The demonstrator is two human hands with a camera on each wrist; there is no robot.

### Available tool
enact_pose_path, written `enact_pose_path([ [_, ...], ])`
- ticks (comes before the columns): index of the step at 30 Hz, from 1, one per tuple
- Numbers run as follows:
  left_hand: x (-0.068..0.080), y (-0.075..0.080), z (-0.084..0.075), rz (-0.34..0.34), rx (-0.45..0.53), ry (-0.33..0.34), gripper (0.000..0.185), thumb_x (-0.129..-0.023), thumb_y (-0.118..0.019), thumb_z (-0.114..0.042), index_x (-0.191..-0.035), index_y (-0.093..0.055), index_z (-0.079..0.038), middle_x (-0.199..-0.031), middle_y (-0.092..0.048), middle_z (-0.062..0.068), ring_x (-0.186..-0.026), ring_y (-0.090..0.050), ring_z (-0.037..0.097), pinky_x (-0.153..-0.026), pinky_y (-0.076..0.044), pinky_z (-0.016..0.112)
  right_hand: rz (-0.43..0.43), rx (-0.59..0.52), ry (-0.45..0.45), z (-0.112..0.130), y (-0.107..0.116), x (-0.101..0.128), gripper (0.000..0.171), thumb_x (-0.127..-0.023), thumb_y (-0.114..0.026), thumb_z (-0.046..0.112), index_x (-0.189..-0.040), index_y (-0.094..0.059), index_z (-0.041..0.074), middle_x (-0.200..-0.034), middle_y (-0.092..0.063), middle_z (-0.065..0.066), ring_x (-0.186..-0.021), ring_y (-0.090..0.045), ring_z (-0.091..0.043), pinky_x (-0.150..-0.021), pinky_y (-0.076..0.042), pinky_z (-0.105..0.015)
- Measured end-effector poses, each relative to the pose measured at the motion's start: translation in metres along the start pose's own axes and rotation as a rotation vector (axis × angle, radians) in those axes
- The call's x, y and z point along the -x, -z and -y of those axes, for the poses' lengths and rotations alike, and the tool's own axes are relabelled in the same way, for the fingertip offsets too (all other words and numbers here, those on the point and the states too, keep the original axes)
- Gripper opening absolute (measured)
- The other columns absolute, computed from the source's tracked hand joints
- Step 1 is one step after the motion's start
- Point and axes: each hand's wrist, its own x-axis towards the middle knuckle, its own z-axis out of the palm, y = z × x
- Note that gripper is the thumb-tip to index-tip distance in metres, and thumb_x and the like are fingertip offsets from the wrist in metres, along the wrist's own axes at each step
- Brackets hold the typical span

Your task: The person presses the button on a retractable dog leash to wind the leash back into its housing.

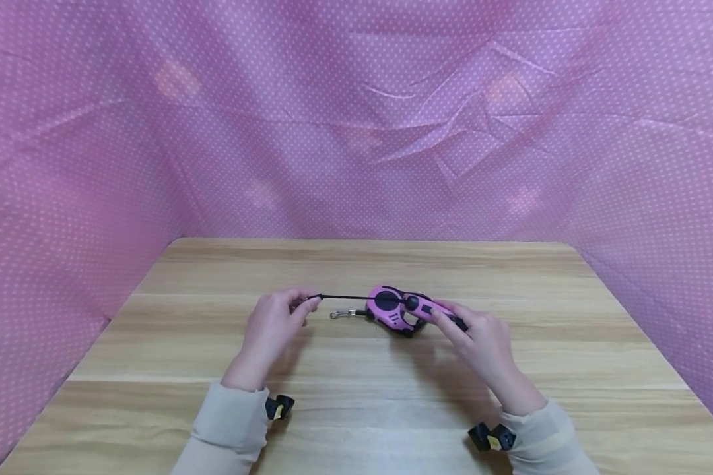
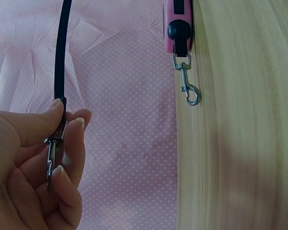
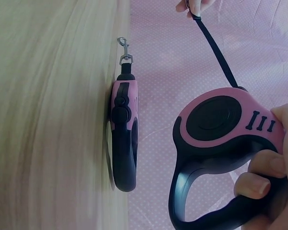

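Above the middle of the wooden table (image 1: 356, 356), a pink and black retractable leash (image 1: 395, 305) is held up by its handle in the right hand (image 1: 481, 343), whose fingers (image 3: 259, 179) are curled round the black loop. From its housing a black cord (image 1: 341, 297) is drawn out level toward the left hand (image 1: 273, 326). That hand's grip is closed in a pinch: thumb and forefinger (image 2: 77, 127) are pressed on the cord's end, with the metal snap clip (image 2: 50, 160) lying against the curled fingers. A second pink leash (image 3: 124, 134) is seen lying flat on the table just behind the held one, its own silver clip (image 2: 187, 86) resting on the wood.

The cord appears taut, so a slip is judged the main risk. Should the pinch at the clip loosen, the spring would likely snap the cord back into the housing and the clip could strike the right hand. Should the right hand's hold shift on the handle, the housing could drop onto the second leash below it.
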Motion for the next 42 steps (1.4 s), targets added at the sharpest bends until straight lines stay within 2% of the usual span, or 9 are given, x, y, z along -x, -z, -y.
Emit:
enact_pose_path([
  [9, 0.001, -0.001, 0.001, -0.017, -0.004, -0.015, 0.020, -0.093, -0.068, -0.037, -0.095, -0.075, -0.018, -0.080, -0.075, -0.001, -0.060, -0.060, 0.008, -0.062, -0.042, 0.029, -0.006, -0.014, 0.012, 0.003, 0.001, 0.000, 0.024, -0.091, -0.069, 0.030, -0.111, -0.077, 0.018, -0.051, -0.051, 0.009, -0.045, -0.028, 0.001, -0.049, -0.026, -0.023],
  [17, 0.002, -0.001, 0.001, -0.013, 0.014, -0.018, 0.023, -0.092, -0.070, -0.038, -0.094, -0.076, -0.015, -0.077, -0.074, 0.004, -0.058, -0.058, 0.009, -0.061, -0.043, 0.029, -0.031, -0.033, 0.019, 0.005, 0.001, 0.000, 0.023, -0.090, -0.070, 0.026, -0.109, -0.077, 0.013, -0.048, -0.043, 0.010, -0.044, -0.025, 0.002, -0.047, -0.024, -0.022],
  [25, 0.003, -0.003, 0.000, -0.025, 0.011, -0.027, 0.026, -0.089, -0.071, -0.042, -0.092, -0.077, -0.016, -0.074, -0.072, 0.000, -0.058, -0.058, 0.009, -0.063, -0.045, 0.030, -0.073, -0.025, 0.064, 0.004, -0.004, 0.001, 0.022, -0.087, -0.072, 0.025, -0.106, -0.078, 0.015, -0.050, -0.052, 0.005, -0.045, -0.026, 0.003, -0.045, -0.024, -0.021],
  [30, 0.003, -0.003, -0.001, -0.029, 0.012, -0.025, 0.026, -0.090, -0.071, -0.041, -0.092, -0.077, -0.016, -0.070, -0.070, -0.002, -0.058, -0.058, 0.009, -0.061, -0.043, 0.029, -0.071, -0.028, 0.067, 0.004, -0.007, 0.002, 0.023, -0.088, -0.072, 0.027, -0.106, -0.078, 0.014, -0.052, -0.054, 0.004, -0.045, -0.025, 0.003, -0.045, -0.024, -0.020],
  [35, 0.003, -0.005, -0.002, -0.021, 0.022, -0.039, 0.025, -0.090, -0.072, -0.037, -0.097, -0.077, -0.014, -0.077, -0.073, 0.000, -0.058, -0.059, 0.008, -0.061, -0.047, 0.029, -0.051, -0.010, 0.082, 0.005, -0.009, 0.003, 0.027, -0.089, -0.070, 0.031, -0.106, -0.077, 0.012, -0.048, -0.047, 0.007, -0.045, -0.024, 0.002, -0.045, -0.024, -0.020],
  [39, 0.003, -0.007, -0.003, -0.022, 0.028, -0.058, 0.024, -0.091, -0.071, -0.033, -0.101, -0.077, -0.013, -0.087, -0.076, 0.003, -0.062, -0.062, 0.008, -0.066, -0.052, 0.031, -0.019, -0.007, 0.064, 0.006, -0.010, 0.004, 0.029, -0.091, -0.068, 0.033, -0.108, -0.077, 0.011, -0.046, -0.037, 0.011, -0.045, -0.025, 0.001, -0.047, -0.024, -0.021],
  [42, 0.003, -0.008, -0.004, -0.032, 0.023, -0.068, 0.022, -0.092, -0.070, -0.030, -0.102, -0.077, -0.012, -0.091, -0.077, 0.003, -0.066, -0.065, 0.009, -0.069, -0.054, 0.032, -0.012, -0.008, 0.052, 0.007, -0.010, 0.004, 0.029, -0.090, -0.068, 0.033, -0.108, -0.077, 0.011, -0.047, -0.034, 0.012, -0.045, -0.026, 0.001, -0.047, -0.025, -0.021],
])
